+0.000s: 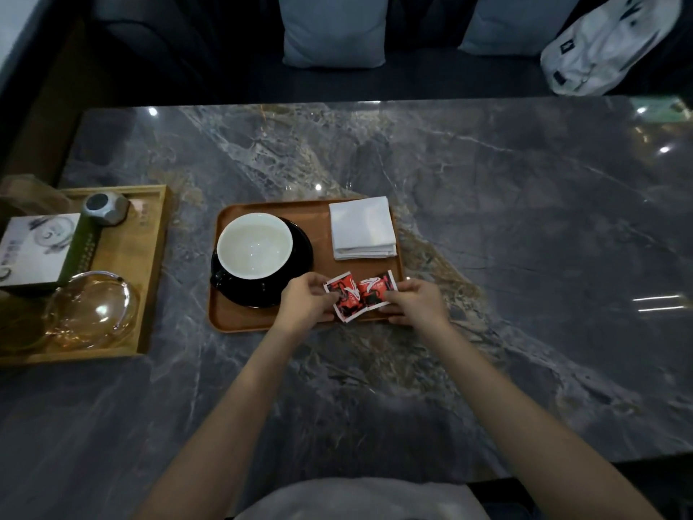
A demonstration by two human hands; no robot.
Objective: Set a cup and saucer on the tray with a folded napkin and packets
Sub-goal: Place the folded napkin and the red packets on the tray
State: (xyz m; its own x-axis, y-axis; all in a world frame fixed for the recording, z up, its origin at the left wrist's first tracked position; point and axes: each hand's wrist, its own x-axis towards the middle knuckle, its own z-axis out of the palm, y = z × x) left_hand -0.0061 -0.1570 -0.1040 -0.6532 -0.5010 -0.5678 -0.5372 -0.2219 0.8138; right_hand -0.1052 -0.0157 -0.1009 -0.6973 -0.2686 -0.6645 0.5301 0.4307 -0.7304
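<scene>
Holding: two red packets, one in each hand, over the near edge of the tray (240, 320).
Left hand (305, 300): forearm reaches in from the near edge of the table (487, 219); fingers curl round the left packet (343, 296), thumb on top; the hand overlaps the saucer's near right rim.
Right hand (416, 300): forearm comes in from the near right; fingers pinch the right packet (377, 290) at its right end; the hand lies across the tray's near right corner.
Packets: red and black with white borders, side by side and touching, tilted; whether they rest on the tray cannot be told.
Cup (255, 243): white inside, upright, on the saucer.
Saucer (300, 242): black, on the left half of the tray.
Napkin (362, 227): white, folded square, at the tray's far right corner, apart from the cup.
Tray: brown, rounded corners, on the marble table.
Wooden tray (153, 264): at the table's left edge, carrying a box (33, 249) and a glass pot (90, 309).
</scene>
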